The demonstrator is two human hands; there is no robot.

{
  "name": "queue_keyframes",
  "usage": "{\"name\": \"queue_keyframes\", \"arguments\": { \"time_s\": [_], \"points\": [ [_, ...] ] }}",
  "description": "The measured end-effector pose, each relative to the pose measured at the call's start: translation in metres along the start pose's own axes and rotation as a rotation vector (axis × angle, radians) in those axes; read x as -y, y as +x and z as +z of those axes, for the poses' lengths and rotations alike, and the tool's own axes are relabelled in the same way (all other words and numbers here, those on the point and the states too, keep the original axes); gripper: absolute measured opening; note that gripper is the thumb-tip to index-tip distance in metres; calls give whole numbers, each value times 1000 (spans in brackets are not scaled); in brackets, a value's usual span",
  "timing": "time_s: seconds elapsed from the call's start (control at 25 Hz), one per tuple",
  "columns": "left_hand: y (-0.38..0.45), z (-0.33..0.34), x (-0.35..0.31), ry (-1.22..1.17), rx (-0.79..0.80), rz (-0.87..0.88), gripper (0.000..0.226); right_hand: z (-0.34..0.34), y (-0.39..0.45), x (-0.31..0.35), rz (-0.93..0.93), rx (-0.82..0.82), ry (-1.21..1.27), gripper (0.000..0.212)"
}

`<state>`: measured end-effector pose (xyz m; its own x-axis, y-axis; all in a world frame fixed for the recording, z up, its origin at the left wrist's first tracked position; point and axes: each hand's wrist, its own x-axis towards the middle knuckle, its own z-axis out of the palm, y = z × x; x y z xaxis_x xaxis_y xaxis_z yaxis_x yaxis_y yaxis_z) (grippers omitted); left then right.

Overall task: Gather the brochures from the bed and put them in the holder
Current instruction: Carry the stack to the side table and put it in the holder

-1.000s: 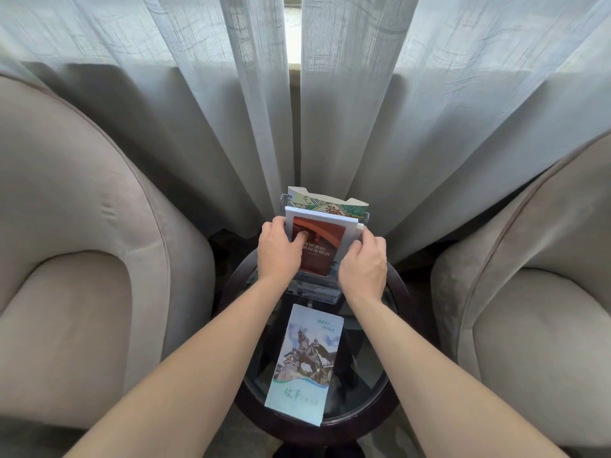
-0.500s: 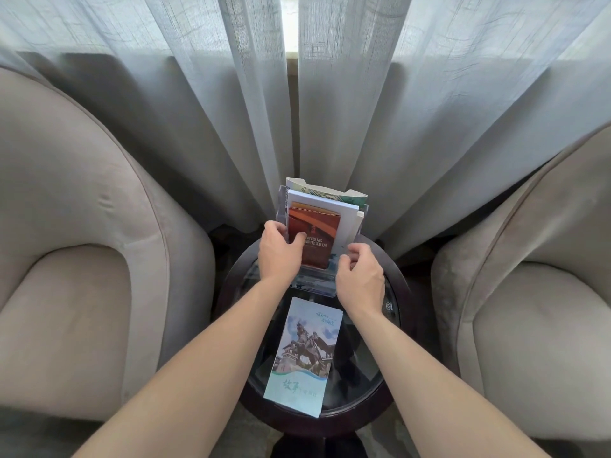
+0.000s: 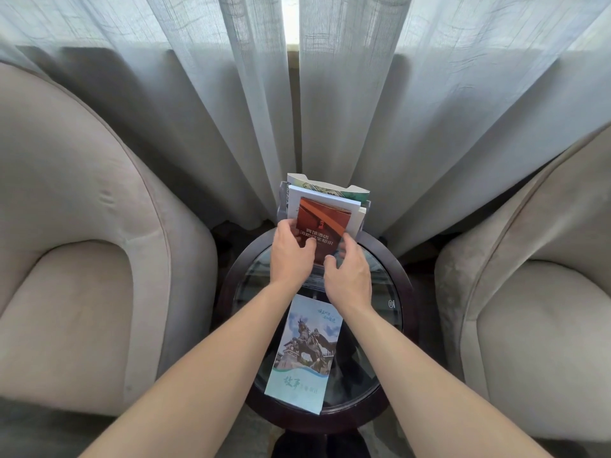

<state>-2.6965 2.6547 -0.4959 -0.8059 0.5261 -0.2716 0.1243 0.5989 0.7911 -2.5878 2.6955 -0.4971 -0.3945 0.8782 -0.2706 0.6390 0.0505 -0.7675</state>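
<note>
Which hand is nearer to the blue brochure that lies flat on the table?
The right hand. It sits lower in view, just above the blue brochure's top edge. The left hand is farther up, holding the red brochure at the holder.

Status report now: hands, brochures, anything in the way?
Left hand grips red brochure in holder; right hand open beside it. Blue brochure waits on table. Nothing blocking.
</note>
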Motion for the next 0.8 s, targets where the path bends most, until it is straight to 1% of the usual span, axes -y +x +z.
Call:
{"name": "queue_keyframes", "arguments": {
  "time_s": [0.12, 0.32, 0.48, 0.6, 0.68, 0.8],
  "points": [
    [-3, 5, -3, 19, -33, 3, 40, -1, 0, 1, -3, -13, 2, 50],
    [-5, 4, 3, -21, 25, -33, 43, -3, 1, -1, -1, 7, 20, 50],
    [-15, 0, 18, 31, 9, -65, 39, -4, -14, -16, 88, -25, -3, 51],
    [-30, -2, 48, 96, 34, -100, 32, 1, -40, -42, 162, -13, -39, 43],
    [-43, -2, 78, 174, 90, -151, 33, 7, -57, -65, 258, 37, -99, 42],
    [-63, 0, 122, 289, 211, -294, 46, 19, -79, -96, 465, 227, -172, 45]
  ]
}}
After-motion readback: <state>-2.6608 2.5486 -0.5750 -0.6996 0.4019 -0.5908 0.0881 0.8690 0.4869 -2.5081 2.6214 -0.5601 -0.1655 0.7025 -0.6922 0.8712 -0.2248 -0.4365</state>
